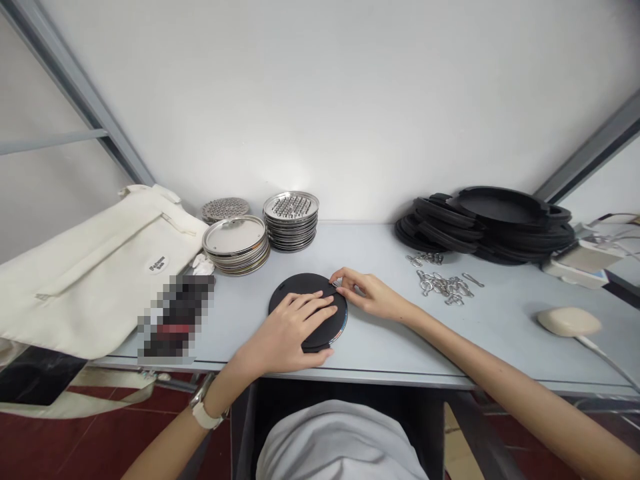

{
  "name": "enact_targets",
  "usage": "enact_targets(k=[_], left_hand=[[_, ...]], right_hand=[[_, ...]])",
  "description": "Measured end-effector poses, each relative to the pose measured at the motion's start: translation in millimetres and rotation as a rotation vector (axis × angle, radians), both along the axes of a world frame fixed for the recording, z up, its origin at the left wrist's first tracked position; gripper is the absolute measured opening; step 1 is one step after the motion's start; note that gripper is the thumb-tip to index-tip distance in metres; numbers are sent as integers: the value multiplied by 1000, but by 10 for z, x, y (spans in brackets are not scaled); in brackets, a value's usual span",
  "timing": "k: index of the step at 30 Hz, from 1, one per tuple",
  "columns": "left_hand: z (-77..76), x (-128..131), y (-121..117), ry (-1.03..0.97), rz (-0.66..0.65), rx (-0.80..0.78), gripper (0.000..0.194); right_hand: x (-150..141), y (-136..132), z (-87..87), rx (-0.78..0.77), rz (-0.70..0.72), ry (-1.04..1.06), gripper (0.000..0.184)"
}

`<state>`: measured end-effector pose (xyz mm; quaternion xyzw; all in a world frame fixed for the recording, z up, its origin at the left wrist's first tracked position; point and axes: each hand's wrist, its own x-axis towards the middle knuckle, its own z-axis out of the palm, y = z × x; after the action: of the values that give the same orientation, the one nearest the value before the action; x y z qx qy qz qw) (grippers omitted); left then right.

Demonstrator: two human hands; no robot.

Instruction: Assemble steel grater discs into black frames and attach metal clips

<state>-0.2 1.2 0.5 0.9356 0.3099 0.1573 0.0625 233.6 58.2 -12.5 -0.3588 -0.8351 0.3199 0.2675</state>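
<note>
A round black disc with a shiny rim along its right side lies on the table near the front edge. Flat across its top rests my left hand, fingers spread, the thumb at the near rim. At the disc's upper right edge my right hand pinches a small metal piece, perhaps a clip, which touches the disc. Several small metal clips lie loose to the right of that hand. Behind the disc stand a stack of metal grater discs and a stack of smooth metal-rimmed discs.
Black round plastic parts are piled at the back right. A white computer mouse with a cable and a white power strip lie at the right. At the left are a cream bag and a blurred dark item.
</note>
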Motion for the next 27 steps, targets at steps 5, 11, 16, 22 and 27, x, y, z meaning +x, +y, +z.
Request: enact_targets(k=[5,11,16,22,27], left_hand=[[1,-1,1,0,-3,-9,59],[-4,2,2,-7,1,1,61],[-1,-2,1,-8,-4,5,60],[-6,2,0,-17,-3,12,60],[-10,4,3,-17,-2,5,60]], right_hand=[[-9,-4,11,1,4,-4,28],[-15,-18,-2,-3,-14,2,25],[-4,-9,-26,-8,-35,13,27],[-2,4,-3,-10,-51,18,34],[-9,2,5,-9,-44,32,37]])
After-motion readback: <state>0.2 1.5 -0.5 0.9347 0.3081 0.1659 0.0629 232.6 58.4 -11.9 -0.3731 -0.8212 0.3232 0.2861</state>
